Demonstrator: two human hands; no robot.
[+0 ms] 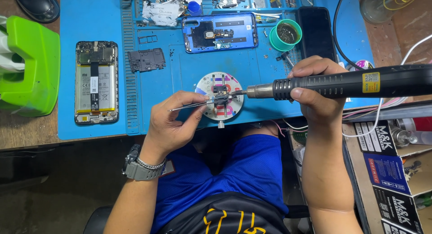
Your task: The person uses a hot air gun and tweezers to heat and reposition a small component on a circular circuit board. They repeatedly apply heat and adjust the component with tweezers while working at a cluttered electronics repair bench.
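L hand (173, 121) pinches tweezers (198, 103) on a small part in the round clamp (220, 101); R hand (317, 87) grips hot-air gun (342, 83) w/ nozzle at it. Heating step; lifting needs steady hands.

A single head-worn camera looks steeply down from above the seated person, facing forward over the lap toward the bench edge. It sits close: the blue mat (99, 22) fills the frame from 9 to 1 o'clock, the person's torso lies at 6, shelf clutter at 4.
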